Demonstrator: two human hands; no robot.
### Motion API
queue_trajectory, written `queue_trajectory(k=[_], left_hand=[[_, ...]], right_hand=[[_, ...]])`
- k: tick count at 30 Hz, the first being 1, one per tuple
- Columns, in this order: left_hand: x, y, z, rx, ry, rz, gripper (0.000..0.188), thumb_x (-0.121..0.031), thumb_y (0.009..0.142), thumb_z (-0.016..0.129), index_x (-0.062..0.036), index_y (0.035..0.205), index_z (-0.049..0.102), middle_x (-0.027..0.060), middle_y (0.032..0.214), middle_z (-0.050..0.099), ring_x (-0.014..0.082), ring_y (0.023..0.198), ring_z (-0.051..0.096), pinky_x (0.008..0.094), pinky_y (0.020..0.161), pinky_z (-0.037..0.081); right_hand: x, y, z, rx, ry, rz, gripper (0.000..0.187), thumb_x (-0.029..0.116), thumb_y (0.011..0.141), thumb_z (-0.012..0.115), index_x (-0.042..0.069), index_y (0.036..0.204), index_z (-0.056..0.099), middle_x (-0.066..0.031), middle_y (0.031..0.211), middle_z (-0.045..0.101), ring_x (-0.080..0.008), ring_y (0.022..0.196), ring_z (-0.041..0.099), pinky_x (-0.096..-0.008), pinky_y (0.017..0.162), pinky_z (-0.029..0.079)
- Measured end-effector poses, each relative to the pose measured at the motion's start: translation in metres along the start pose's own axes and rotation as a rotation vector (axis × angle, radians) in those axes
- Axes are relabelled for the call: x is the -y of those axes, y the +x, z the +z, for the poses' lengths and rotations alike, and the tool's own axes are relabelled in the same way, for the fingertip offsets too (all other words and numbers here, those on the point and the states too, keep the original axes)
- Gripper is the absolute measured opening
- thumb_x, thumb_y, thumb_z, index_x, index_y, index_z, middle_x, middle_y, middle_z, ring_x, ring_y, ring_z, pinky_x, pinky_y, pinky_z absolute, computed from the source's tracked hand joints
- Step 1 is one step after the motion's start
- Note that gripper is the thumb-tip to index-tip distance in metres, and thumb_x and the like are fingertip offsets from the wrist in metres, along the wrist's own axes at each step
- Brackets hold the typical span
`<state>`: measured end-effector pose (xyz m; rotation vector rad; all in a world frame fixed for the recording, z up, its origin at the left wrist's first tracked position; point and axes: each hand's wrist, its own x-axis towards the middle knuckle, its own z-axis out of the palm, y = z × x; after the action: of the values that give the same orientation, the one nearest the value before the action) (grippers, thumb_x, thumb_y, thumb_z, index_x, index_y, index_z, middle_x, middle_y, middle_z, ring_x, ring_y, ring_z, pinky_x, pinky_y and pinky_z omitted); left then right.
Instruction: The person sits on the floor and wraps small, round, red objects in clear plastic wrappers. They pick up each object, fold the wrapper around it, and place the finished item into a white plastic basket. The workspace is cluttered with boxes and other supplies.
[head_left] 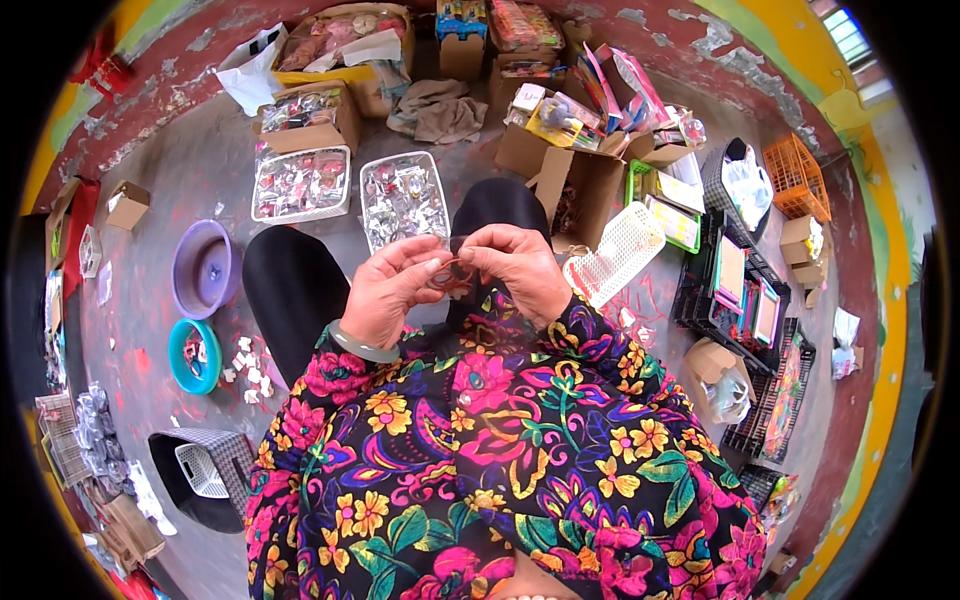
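Note:
My left hand and my right hand meet above my lap, fingers pinched together. Between the fingertips is a small reddish-brown looped item, partly covered by the fingers; its exact kind is too small to make out. A pale bangle circles my left wrist. Just beyond the hands, a white basket holds many small clear-wrapped pieces. Beside it on the left stands a similar white basket of wrapped pieces.
On the left floor are a purple basin, a teal basin and scattered white pieces. To the right lie a white perforated basket, an open cardboard box, black crates and an orange crate.

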<state>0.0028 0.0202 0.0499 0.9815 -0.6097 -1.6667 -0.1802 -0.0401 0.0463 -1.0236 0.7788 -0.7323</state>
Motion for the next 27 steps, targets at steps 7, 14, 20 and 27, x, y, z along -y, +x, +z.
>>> queue_trajectory(k=[7, 14, 20, 27], left_hand=[[0.003, 0.002, -0.001, -0.1, 0.035, -0.049, 0.016, -0.007, 0.087, 0.054, 0.0014, 0.099, 0.059, 0.0117, 0.091, 0.064, 0.0159, 0.077, 0.064, 0.0218, 0.061, 0.054], [0.003, 0.002, -0.004, -0.071, -0.007, -0.079, 0.018, -0.008, 0.087, 0.052, 0.003, 0.1, 0.058, 0.0132, 0.092, 0.064, 0.0184, 0.08, 0.064, 0.023, 0.061, 0.054], [0.001, 0.002, -0.008, 0.015, -0.132, -0.123, 0.022, -0.007, 0.088, 0.05, 0.0057, 0.105, 0.055, 0.0166, 0.099, 0.061, 0.0217, 0.088, 0.063, 0.0264, 0.073, 0.054], [-0.001, 0.005, -0.015, 0.134, -0.336, -0.123, 0.034, -0.017, 0.089, 0.048, 0.0104, 0.11, 0.048, 0.0223, 0.104, 0.058, 0.0271, 0.095, 0.06, 0.0316, 0.086, 0.05]], right_hand=[[-0.005, -0.001, -0.002, -0.011, -0.044, -0.008, 0.014, 0.01, 0.081, 0.062, 0.001, 0.091, 0.063, -0.0002, 0.08, 0.061, -0.0046, 0.069, 0.053, -0.0181, 0.059, 0.039], [-0.006, -0.001, -0.005, -0.012, -0.039, -0.025, 0.017, 0.005, 0.08, 0.059, 0.0, 0.095, 0.065, -0.0014, 0.083, 0.063, -0.0045, 0.07, 0.053, -0.0173, 0.06, 0.04], [-0.007, -0.002, -0.008, 0.026, -0.055, -0.095, 0.016, -0.002, 0.078, 0.056, -0.001, 0.09, 0.066, -0.0023, 0.082, 0.062, -0.0068, 0.073, 0.055, -0.0188, 0.064, 0.042], [-0.007, 0.003, -0.01, 0.079, -0.216, -0.322, 0.019, -0.008, 0.075, 0.054, 0.0, 0.087, 0.067, -0.0054, 0.082, 0.061, -0.0112, 0.077, 0.056, -0.0215, 0.068, 0.045]])
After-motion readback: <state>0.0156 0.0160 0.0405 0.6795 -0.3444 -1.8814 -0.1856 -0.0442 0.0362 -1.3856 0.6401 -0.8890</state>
